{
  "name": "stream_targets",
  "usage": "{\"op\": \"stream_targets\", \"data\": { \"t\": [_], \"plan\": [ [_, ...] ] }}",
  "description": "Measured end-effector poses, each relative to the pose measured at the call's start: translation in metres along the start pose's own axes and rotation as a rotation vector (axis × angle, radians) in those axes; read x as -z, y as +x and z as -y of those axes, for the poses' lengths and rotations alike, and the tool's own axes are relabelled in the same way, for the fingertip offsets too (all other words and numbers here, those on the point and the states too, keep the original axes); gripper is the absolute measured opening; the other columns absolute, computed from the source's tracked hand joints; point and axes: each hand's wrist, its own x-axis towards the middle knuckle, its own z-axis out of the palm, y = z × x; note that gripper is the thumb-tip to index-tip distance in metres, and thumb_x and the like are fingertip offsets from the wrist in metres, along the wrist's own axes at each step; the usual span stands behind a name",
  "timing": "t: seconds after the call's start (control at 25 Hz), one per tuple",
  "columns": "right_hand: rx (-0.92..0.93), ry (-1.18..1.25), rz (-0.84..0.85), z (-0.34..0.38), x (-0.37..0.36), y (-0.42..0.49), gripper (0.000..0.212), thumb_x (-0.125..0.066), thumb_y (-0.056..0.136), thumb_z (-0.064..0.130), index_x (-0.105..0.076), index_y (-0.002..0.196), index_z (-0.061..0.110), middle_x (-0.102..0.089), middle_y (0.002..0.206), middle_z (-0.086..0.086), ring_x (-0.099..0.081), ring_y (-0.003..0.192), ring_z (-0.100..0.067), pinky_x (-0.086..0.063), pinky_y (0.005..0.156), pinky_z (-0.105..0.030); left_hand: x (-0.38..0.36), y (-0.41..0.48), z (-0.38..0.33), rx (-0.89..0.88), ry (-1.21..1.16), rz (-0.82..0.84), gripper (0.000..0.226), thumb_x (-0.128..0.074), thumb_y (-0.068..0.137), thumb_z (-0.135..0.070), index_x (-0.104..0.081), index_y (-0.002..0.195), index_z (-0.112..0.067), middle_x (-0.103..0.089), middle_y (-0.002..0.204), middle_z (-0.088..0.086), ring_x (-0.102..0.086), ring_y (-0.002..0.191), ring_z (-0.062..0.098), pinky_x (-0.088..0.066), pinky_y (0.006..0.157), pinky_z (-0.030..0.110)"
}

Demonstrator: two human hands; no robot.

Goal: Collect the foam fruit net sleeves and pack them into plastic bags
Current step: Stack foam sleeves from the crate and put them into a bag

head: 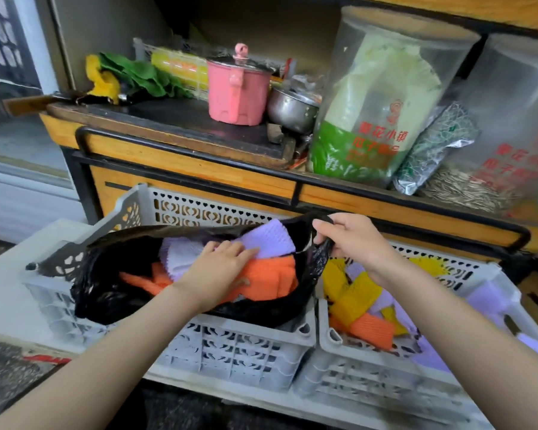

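Foam sleeves, purple (pixel 271 240) and orange (pixel 274 274), lie piled inside a black plastic bag (pixel 106 293), centre of frame. The bag sits in the left grey crate (pixel 236 346), its mouth wide and its film draped over the crate's near rim. Left hand (pixel 221 271): fingers out fairly straight, palm down, resting on the orange sleeves inside the bag, gripping nothing. Right hand (pixel 351 240): fingers and thumb pinch the bag's right edge and lift it above the seam between the crates. The right grey crate (pixel 370 377) touches the left one side by side; it holds loose sleeves (pixel 354 296), yellow, orange and purple, lower right of frame. The left crate rests on a flat white surface (pixel 3 293) that runs off to the left. Dark speckled floor (pixel 0 367) shows at lower left. Behind the crates stands a wooden shelf unit (pixel 199 162) with black metal rails. On its dark top, upper centre: a pink lidded pot (pixel 236 91), with a steel pot (pixel 289 110) just beside it. Upper right: a clear tub (pixel 382 97) with a green and white bag inside, then a second clear tub (pixel 510 135) with striped seeds at its bottom.
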Motion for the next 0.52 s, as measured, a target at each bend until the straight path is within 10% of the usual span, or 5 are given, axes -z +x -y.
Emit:
{"op": "stream_targets", "data": {
  "t": [0.24, 0.44, 0.52],
  "plan": [
    [0.132, -0.003, -0.013, 0.008, 0.001, -0.007, 0.017, -0.055, 0.094, 0.022, -0.064, 0.08, 0.019, -0.07, 0.073, 0.006, -0.064, 0.068, -0.004, -0.054, 0.065, -0.02, -0.022, 0.002, 0.001, 0.059, -0.015, 0.173, 0.037, -0.032, 0.102, -0.036, -0.041, 0.135, -0.022, -0.05, 0.131, 0.002, -0.045, 0.123, 0.02, -0.031, 0.099, 0.03],
    [0.138, -0.107, -0.106, -0.01, 0.005, 0.003, 0.018, -0.054, 0.094, 0.022, -0.065, 0.083, 0.013, -0.071, 0.085, -0.005, -0.061, 0.069, -0.015, -0.048, 0.064, -0.03, -0.02, -0.007, 0.001, -0.081, -0.152, -0.259, 0.011, -0.061, 0.088, -0.021, -0.063, 0.098, -0.014, -0.057, 0.09, 0.004, -0.059, 0.082, 0.028, -0.042, 0.069, 0.035],
    [0.121, -0.026, -0.116, -0.016, 0.007, 0.003, 0.012, -0.054, 0.094, 0.024, -0.054, 0.102, 0.015, -0.067, 0.097, -0.007, -0.064, 0.086, -0.02, -0.053, 0.068, -0.031, -0.015, -0.014, 0.004, -0.11, -0.239, -0.149, 0.031, -0.04, 0.094, -0.042, -0.059, 0.088, -0.019, -0.057, 0.085, -0.001, -0.059, 0.08, 0.024, -0.042, 0.07, 0.034]
  ]
}}
